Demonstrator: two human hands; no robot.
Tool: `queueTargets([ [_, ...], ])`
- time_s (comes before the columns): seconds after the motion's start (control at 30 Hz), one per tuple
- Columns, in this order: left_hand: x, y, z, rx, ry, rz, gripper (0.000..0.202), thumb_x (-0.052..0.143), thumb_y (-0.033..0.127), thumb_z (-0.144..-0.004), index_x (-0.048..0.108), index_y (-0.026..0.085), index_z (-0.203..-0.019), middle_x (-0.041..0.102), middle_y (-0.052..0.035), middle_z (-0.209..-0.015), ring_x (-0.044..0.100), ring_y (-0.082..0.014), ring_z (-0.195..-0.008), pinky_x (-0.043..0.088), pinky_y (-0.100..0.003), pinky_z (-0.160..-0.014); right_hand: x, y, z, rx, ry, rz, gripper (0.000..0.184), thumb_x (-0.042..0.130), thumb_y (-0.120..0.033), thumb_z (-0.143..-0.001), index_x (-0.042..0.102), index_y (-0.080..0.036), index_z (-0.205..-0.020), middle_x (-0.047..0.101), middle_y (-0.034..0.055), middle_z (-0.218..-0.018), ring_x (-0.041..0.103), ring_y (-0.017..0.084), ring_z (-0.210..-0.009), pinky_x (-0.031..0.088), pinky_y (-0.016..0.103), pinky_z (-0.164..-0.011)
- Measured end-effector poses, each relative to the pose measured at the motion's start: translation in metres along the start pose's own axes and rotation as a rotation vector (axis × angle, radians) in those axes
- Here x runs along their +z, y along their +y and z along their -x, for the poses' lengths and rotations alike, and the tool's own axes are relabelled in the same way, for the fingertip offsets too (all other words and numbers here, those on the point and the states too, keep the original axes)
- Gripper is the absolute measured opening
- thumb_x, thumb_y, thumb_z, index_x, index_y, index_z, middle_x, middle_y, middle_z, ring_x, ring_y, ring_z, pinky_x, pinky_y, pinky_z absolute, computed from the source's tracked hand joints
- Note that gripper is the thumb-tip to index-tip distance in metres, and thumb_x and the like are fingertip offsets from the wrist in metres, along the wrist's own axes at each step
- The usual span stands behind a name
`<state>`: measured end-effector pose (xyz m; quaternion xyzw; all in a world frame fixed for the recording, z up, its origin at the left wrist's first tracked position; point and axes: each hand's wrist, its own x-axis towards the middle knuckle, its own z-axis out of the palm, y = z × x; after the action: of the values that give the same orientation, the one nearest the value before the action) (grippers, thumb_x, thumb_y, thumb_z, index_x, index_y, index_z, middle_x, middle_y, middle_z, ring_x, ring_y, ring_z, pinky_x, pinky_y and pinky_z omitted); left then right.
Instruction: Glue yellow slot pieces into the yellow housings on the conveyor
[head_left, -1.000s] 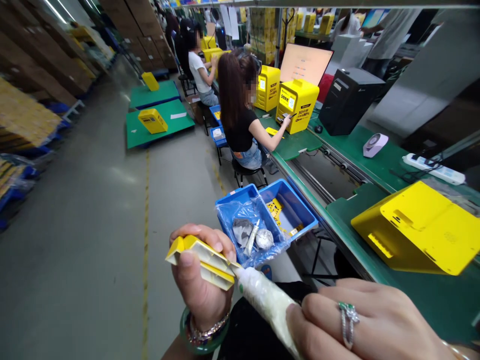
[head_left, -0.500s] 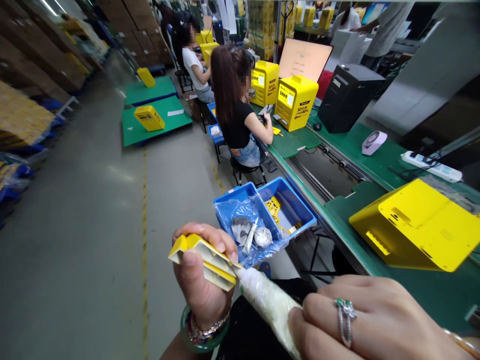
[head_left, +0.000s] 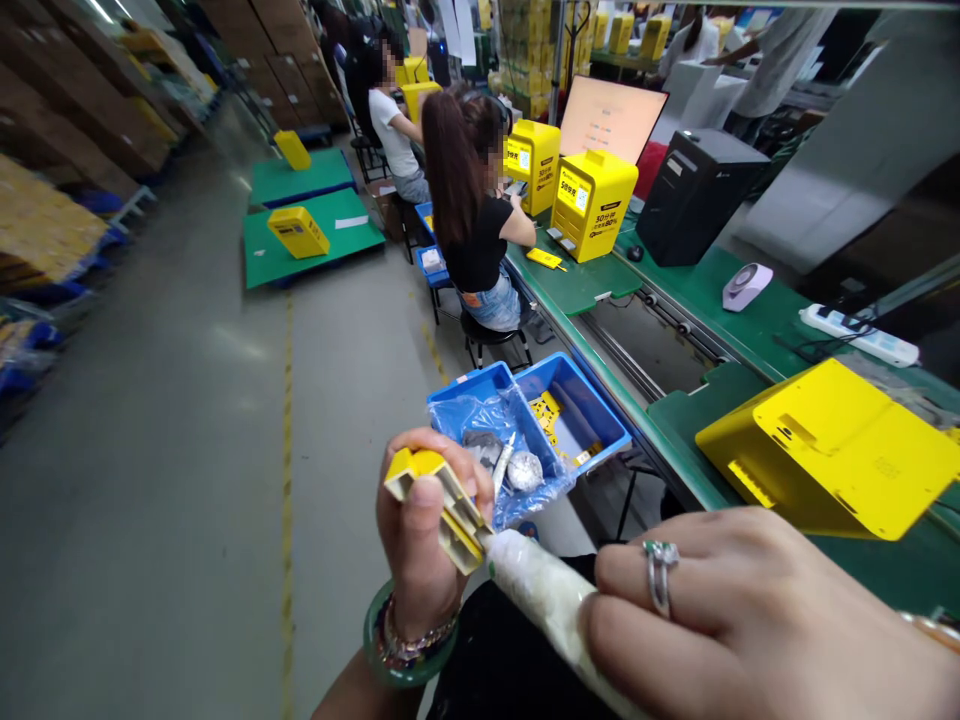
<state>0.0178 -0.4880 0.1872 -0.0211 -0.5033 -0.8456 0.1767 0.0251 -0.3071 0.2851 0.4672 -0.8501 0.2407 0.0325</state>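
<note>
Rightward since the earlier frame, the left hand point(head_left: 420, 560) had shifted, its grip clenched around yellow plastic pieces point(head_left: 459, 538), their count unclear; the right hand point(head_left: 720, 610) grasped one white tube point(head_left: 536, 585), its nozzle point(head_left: 488, 541) against them. Beyond sat two blue bins point(head_left: 551, 375), one holding a second tube point(head_left: 504, 460) and one silvery ball point(head_left: 524, 471). Two printed yellow boxes point(head_left: 596, 205) stood on the green counter point(head_left: 559, 290), the nearer reading "5倍快充", "30分钟" and "80%".

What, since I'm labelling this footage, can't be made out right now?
Head view: the rear end of the tube, covered by the right hand and cut off by the bottom edge.
Head view: the far side of the yellow plastic, hidden by the left hand.
Head view: whether anything comes out of the tube, too small.
Head view: the wording on the screen, too small.
</note>
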Motion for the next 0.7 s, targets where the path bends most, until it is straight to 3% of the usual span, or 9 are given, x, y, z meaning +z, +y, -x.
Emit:
queueTargets([
  [0.17, -0.002, -0.011, -0.002, -0.403, -0.187, 0.060, 0.019, 0.059, 0.037, -0.088, 0.053, 0.021, -0.096, 0.050, 0.0040, -0.066, 0.051, -0.0076, -0.049, 0.039, -0.018, -0.043, -0.016, 0.013, -0.007, 0.169, -0.230, -0.214, 0.021, 0.062, -0.011, -0.077, 0.049, -0.022, -0.065, 0.058, -0.0059, -0.059, 0.047, 0.009, -0.048, 0.033, 0.021, -0.045],
  [0.27, -0.005, -0.021, -0.007, -0.612, -0.182, 0.148, 0.022, 0.060, 0.039, -0.087, 0.052, 0.019, -0.096, 0.048, 0.0052, -0.064, 0.048, -0.0062, -0.045, 0.036, -0.017, -0.042, -0.026, 0.025, -0.002, 0.285, -0.253, -0.328, 0.015, 0.059, -0.013, -0.081, 0.055, -0.022, -0.070, 0.057, -0.0051, -0.059, 0.047, 0.008, -0.051, 0.036, 0.019, -0.049],
  [0.4, -0.013, -0.030, -0.011, -0.731, -0.100, 0.232, 0.030, 0.063, 0.044, -0.084, 0.052, 0.018, -0.093, 0.049, 0.0054, -0.062, 0.047, -0.0064, -0.044, 0.038, -0.017, -0.042, -0.028, 0.036, 0.020, 0.539, -0.110, -0.537, 0.017, 0.059, -0.031, -0.086, 0.061, -0.022, -0.072, 0.059, -0.0018, -0.064, 0.050, 0.011, -0.054, 0.039, 0.021, -0.049],
  [0.53, -0.017, -0.031, -0.007, -0.757, -0.053, 0.264, 0.039, 0.063, 0.054, -0.082, 0.053, 0.018, -0.093, 0.050, 0.0059, -0.060, 0.045, -0.0060, -0.040, 0.035, -0.017, -0.037, -0.008, 0.037, 0.051, 0.827, 0.153, -0.747, 0.022, 0.069, -0.042, -0.078, 0.064, -0.022, -0.073, 0.059, -0.0003, -0.068, 0.050, 0.014, -0.056, 0.036, 0.022, -0.045],
  [0.7, -0.012, -0.025, 0.001, -0.735, -0.015, 0.249, 0.044, 0.052, 0.062, -0.085, 0.053, 0.018, -0.091, 0.049, 0.0057, -0.056, 0.045, -0.0065, -0.037, 0.035, -0.017, -0.035, 0.026, 0.025, 0.074, 0.893, 0.434, -0.739, 0.020, 0.075, -0.038, -0.073, 0.065, -0.021, -0.071, 0.056, 0.0001, -0.068, 0.050, 0.014, -0.058, 0.040, 0.022, -0.047],
])
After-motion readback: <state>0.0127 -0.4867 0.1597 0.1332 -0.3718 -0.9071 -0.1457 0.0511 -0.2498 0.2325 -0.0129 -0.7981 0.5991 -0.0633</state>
